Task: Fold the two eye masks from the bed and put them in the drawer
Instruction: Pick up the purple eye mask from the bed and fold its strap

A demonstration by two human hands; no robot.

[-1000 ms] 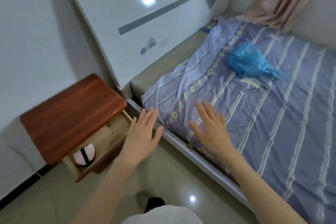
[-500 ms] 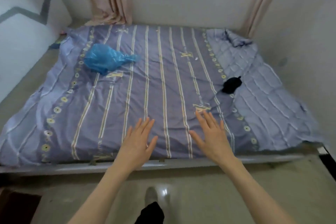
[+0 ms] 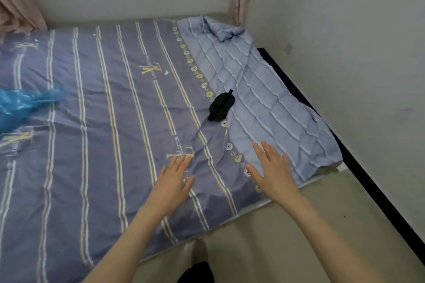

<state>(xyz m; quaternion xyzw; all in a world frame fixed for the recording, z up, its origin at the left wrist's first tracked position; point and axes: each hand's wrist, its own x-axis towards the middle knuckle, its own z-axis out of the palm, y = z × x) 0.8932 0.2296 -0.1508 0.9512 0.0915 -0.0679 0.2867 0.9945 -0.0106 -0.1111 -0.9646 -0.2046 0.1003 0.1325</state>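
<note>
Left hand (image 3: 173,185) and right hand (image 3: 273,173), both spread flat and empty above the bed (image 3: 96,122), short of the black eye mask (image 3: 222,105) lying unfolded ahead; its folding and stowing apparently remain.

Black eye mask (image 3: 222,105); striped purple sheet (image 3: 103,133); blue, perhaps plastic, bag (image 3: 20,104).

Eye mask (image 3: 221,105) on bed (image 3: 110,122), beyond both hands.

Both hands, left (image 3: 173,185) and right (image 3: 273,173), outstretched side by side, palms down, fingers spread, empty.
</note>
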